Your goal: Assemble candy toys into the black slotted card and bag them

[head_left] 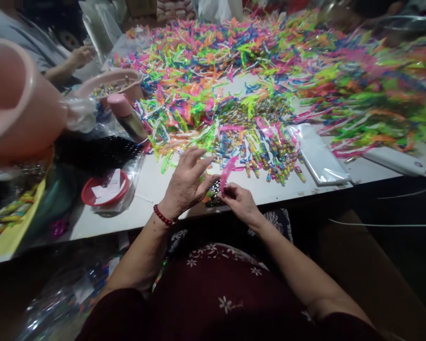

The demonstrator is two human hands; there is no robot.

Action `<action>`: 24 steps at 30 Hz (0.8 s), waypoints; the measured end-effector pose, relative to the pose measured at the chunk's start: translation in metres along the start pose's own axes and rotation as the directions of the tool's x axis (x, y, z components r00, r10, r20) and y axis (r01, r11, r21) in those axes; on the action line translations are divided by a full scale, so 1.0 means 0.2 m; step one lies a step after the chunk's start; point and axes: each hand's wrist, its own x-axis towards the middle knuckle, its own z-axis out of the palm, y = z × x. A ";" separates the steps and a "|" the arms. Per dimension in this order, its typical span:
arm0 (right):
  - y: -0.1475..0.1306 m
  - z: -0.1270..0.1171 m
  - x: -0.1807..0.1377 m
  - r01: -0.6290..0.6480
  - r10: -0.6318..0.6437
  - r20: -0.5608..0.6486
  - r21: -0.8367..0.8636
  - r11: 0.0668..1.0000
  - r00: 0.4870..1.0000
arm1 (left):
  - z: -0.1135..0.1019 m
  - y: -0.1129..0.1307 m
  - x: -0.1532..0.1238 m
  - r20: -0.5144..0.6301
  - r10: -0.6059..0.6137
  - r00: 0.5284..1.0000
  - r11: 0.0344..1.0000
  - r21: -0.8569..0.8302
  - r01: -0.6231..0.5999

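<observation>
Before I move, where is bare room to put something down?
White tabletop is bare between the red basket and the left hand; a narrow strip runs between beaded sticks and the front edge. Beyond, a colourful heap crowds it.

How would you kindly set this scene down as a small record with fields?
Left hand: open, nothing seen in its grip
Right hand: pinching a thin bright-pink translucent plastic piece
Worn: dark-red round-bead bracelet, left wrist
Left of hands: shallow round red plastic basket holding white paper
Right of hands: flat, shiny, clear-plastic packet
Beyond hands: heap of multicoloured plastic pieces
</observation>
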 end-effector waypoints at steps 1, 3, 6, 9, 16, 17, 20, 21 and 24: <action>0.01 0.02 -0.02 0.026 -0.026 -0.003 -0.030 0.999 1.000 | 0.00 0.00 0.00 -0.001 0.003 1.000 1.000 0.002 -0.003; 0.02 0.03 -0.05 0.095 -0.093 0.016 -0.119 0.988 0.995 | 0.00 0.01 0.00 -0.002 0.007 1.000 1.000 0.006 -0.007; 0.03 0.02 -0.05 0.198 -0.182 0.089 -0.248 0.948 0.979 | 0.00 0.01 0.00 0.000 0.002 1.000 1.000 0.006 -0.002; 0.02 0.01 -0.03 0.261 -0.218 0.155 -0.367 0.893 0.964 | 0.00 0.00 -0.01 0.015 -0.005 1.000 1.000 -0.002 0.005; -0.01 0.08 -0.05 0.265 -0.175 0.217 -0.517 0.814 0.960 | -0.01 -0.02 -0.01 0.079 0.085 0.993 0.995 -0.051 -0.082; -0.01 0.08 -0.05 0.258 -0.168 0.214 -0.521 0.814 0.962 | -0.01 -0.02 0.00 0.083 0.088 0.993 0.996 -0.041 -0.084; -0.02 0.02 -0.02 0.235 -0.126 0.252 -0.473 0.849 0.960 | -0.01 -0.01 0.00 0.054 0.056 0.997 0.998 -0.011 -0.056; -0.01 -0.03 0.01 0.218 -0.107 0.261 -0.446 0.868 0.959 | -0.01 -0.01 0.00 0.042 0.044 0.998 0.999 -0.009 -0.044; 0.03 -0.20 0.15 0.087 -0.052 0.079 -0.546 0.833 0.996 | -0.01 0.00 0.00 0.035 0.031 0.999 0.999 -0.014 -0.030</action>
